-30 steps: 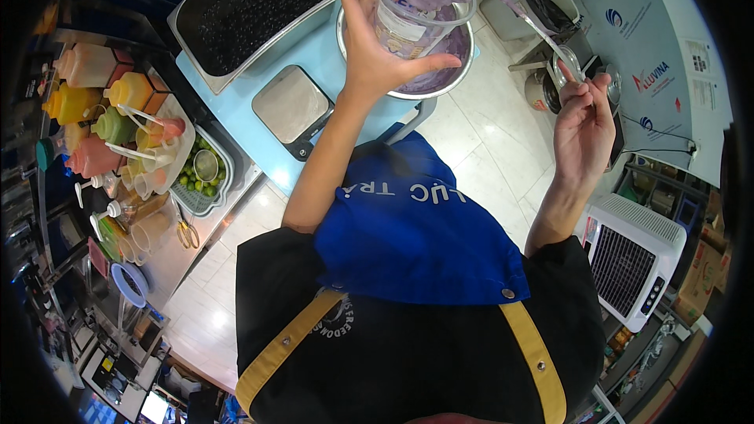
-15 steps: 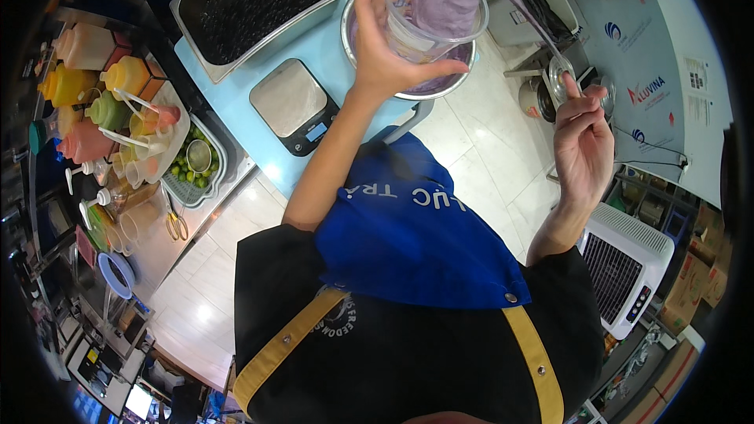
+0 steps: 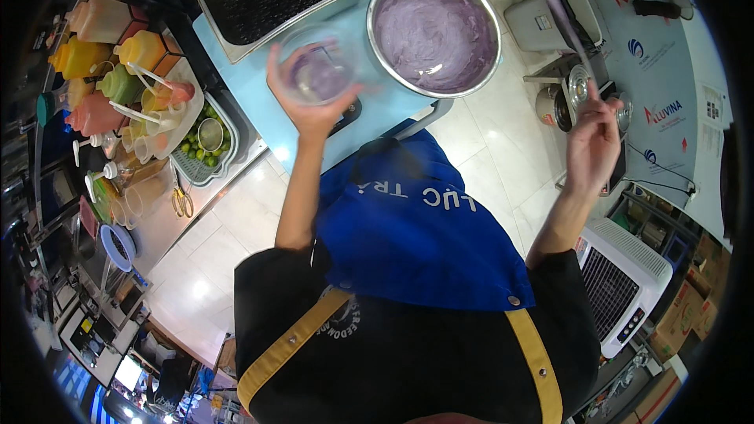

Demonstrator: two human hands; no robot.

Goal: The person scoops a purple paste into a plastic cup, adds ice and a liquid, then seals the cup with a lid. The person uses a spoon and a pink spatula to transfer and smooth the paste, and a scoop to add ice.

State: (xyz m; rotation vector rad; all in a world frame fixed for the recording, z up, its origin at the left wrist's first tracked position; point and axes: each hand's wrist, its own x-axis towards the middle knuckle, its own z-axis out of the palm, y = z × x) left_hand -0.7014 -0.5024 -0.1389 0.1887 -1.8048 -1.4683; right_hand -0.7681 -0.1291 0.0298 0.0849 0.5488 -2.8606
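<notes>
My left hand [image 3: 308,116] is wrapped round a clear plastic cup [image 3: 334,78], which has some purple mixture in it and is slightly blurred. Beneath the cup, a digital scale [image 3: 348,116] is mostly hidden. A round metal bowl [image 3: 463,95] of thick purple mash [image 3: 436,31] stands to the right of the cup. Away to the right, my right hand [image 3: 594,141] pinches the end of a long-handled utensil [image 3: 577,39]. Its far end is a lump of purple mash at the top edge, so the head's shape cannot be made out.
A deep metal pan [image 3: 228,49] of dark, glossy contents sits on the light blue table [image 3: 275,122]. At the left are squeeze bottles [image 3: 141,49], a basket [image 3: 216,177] of small green fruit and scissors [image 3: 181,202]. A white air cooler [image 3: 628,279] stands at lower right.
My left hand has carried the cup leftward from above the bowl to over the scale. The utensil's mash-covered end has moved right, away from the cup. The bowl's contents now show.
</notes>
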